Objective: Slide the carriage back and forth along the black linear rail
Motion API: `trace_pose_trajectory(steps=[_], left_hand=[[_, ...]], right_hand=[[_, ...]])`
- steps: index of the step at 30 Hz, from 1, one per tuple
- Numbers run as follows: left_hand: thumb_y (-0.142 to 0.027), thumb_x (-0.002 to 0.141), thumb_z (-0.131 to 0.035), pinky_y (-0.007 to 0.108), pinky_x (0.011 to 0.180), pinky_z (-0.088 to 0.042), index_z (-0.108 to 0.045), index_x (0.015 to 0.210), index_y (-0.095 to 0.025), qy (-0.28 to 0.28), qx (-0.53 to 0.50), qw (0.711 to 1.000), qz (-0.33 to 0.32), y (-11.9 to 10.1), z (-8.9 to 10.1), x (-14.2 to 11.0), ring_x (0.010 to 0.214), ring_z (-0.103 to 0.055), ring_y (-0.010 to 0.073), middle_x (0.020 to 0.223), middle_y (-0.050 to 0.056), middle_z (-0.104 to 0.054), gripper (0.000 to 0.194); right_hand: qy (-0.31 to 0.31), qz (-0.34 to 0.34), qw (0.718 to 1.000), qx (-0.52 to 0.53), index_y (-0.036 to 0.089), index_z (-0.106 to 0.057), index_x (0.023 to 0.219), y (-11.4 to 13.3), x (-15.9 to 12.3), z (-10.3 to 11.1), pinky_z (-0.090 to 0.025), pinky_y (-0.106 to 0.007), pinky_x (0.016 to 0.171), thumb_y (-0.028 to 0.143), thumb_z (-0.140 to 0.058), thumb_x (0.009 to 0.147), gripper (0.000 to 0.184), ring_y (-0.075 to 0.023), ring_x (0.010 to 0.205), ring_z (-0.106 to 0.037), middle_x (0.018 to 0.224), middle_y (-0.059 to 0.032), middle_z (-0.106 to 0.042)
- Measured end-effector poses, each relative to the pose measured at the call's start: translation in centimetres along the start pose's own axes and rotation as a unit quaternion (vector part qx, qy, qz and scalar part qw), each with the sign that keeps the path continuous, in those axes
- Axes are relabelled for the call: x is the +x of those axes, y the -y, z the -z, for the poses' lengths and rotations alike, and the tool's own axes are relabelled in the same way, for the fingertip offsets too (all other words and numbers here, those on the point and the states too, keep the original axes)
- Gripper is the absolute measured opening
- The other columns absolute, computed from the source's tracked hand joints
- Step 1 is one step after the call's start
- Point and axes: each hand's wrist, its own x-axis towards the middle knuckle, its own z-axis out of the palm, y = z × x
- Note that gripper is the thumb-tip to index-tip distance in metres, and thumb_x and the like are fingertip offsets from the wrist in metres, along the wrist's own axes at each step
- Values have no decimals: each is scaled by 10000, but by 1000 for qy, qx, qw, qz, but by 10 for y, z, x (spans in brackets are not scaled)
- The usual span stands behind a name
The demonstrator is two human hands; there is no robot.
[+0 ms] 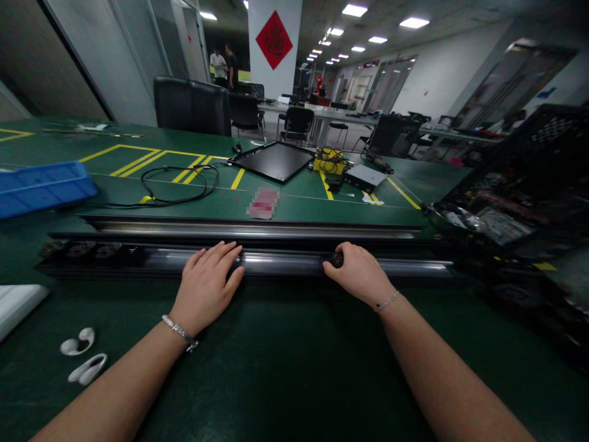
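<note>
A long black metal channel with a shiny inner face lies across the green table in front of me. My left hand rests on it, fingers stretched out and thumb apart; a bit of something dark shows between thumb and forefinger. Further right, my right hand is closed around a small round black part at the channel. Several dark fan-like parts sit at the channel's left end. Just behind lies a second long black channel, parallel to the first and touched by neither hand.
On the left are a blue plastic bin, a coiled black cable and white earbuds. Beyond the channels lie a flat black panel, a yellow box with wires and a grey box. Dark equipment crowds the right.
</note>
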Motion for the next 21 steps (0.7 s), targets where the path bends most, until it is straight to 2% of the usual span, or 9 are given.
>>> trace_pose_trajectory(steps=[6,21], left_hand=[[-406,928,-297,445,1046,-300,-501,1279,-182,-4,0,1000,-1,0,0,0,1272,-435,248,1337,77,-534,464],[-408,927,-298,444,1045,-305,-503,1278,-178,-3,0,1000,-1,-1,1,0,1270,-436,246,1335,78,-535,467]], right_hand=[[26,-10,999,-28,164,-586,949,-3,0,0,-358,-415,907,567,-451,754,468,-281,1029,-532,1016,-132,-623],[57,-5,998,-4,161,-594,1030,-11,5,3,-378,-385,893,505,-479,762,452,-272,1013,-557,1032,-125,-637]])
